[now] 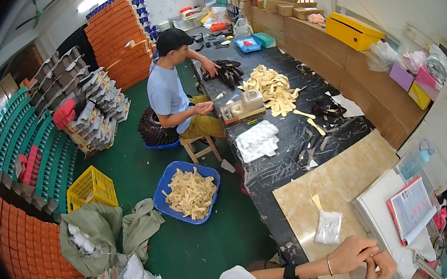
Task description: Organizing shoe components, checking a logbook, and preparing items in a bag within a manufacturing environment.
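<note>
Both hands meet at the lower right, over the edge of a tan marbled board. My left hand, with a bracelet at its wrist, has its fingers curled in toward the right one. Fingers bent as well, my right hand touches it from below. Whatever lies between the fingertips is hidden or too small to make out. Just beyond my left hand, a clear plastic packet rests on the board, and a cream strip with a narrow waist lies at its far end.
A white stack bears a red-edged booklet beside a clear bottle. Further along the black table are white packets and heaped cream pieces. A seated co-worker holds a brush. A blue basin stands on the floor.
</note>
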{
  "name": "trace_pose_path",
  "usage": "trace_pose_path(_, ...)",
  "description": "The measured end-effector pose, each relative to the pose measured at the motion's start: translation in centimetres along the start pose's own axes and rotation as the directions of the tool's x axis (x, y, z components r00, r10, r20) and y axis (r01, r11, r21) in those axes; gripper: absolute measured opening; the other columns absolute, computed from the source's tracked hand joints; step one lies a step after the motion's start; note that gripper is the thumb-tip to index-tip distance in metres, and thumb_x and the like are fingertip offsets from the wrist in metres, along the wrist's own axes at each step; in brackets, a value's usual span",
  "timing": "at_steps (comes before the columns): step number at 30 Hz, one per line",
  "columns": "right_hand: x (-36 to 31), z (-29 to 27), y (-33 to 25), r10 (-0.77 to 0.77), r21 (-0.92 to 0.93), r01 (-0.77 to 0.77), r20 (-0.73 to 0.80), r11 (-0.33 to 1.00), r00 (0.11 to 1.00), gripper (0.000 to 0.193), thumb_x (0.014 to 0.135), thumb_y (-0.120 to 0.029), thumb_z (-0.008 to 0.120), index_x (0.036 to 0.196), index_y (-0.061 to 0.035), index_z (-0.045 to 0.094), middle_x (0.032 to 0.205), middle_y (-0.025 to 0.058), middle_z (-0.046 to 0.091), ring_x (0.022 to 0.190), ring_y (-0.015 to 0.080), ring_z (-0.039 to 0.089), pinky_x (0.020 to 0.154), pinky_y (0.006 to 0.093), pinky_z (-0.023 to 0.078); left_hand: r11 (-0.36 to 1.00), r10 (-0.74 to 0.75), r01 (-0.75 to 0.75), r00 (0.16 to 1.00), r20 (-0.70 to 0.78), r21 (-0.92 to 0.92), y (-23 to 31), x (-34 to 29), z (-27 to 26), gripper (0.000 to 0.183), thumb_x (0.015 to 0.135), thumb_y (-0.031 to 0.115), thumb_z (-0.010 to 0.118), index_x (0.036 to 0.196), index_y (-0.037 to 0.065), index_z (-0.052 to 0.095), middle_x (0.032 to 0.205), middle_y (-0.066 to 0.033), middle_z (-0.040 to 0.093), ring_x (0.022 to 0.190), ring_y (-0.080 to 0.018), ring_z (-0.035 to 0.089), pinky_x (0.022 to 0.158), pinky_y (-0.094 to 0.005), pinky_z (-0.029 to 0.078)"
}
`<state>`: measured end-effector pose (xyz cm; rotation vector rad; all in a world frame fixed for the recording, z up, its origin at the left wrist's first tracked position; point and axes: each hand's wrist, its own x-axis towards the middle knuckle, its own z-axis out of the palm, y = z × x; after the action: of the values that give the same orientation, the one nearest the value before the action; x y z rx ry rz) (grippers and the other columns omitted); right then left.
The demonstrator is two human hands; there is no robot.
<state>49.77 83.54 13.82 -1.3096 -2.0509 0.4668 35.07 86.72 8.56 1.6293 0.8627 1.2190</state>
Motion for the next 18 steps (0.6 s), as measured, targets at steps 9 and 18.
trace_pose_path(9,-0.3,6.7,-4.7,-0.325,0.003,0.325,0.015,0.946,0.946,0.011,0.085,-0.009,0.067,0.091,0.0003,0.068,0.077,0.0155,0.065,0.07,0.0272,0.066,0.061,0.0322,0.05,0.871,-0.441,0.288,0.816,-0.374,-0.398,-0.7,-3.4,-5.5,0.03,0.098,0.023,0.051,0.078,0.002,0.054,0.057,0.0001,0.051,0.052,-0.0043,0.051,0.047,-0.024,0.04)
trace_pose_path(18,-1.9,8.9,-11.0,-0.247,0.356,0.273,-0.118,0.894,0.962,0.007,0.078,0.002,0.07,0.083,0.0003,0.067,0.072,0.0132,0.066,0.061,0.0256,0.063,0.057,0.0305,0.047,0.972,-0.234,0.155,0.703,-0.672,-0.176,10.5,-15.1,-7.6,0.024,0.099,0.022,0.05,0.091,0.001,0.058,0.068,-0.0032,0.059,0.057,-0.0067,0.058,0.051,-0.0225,0.045)
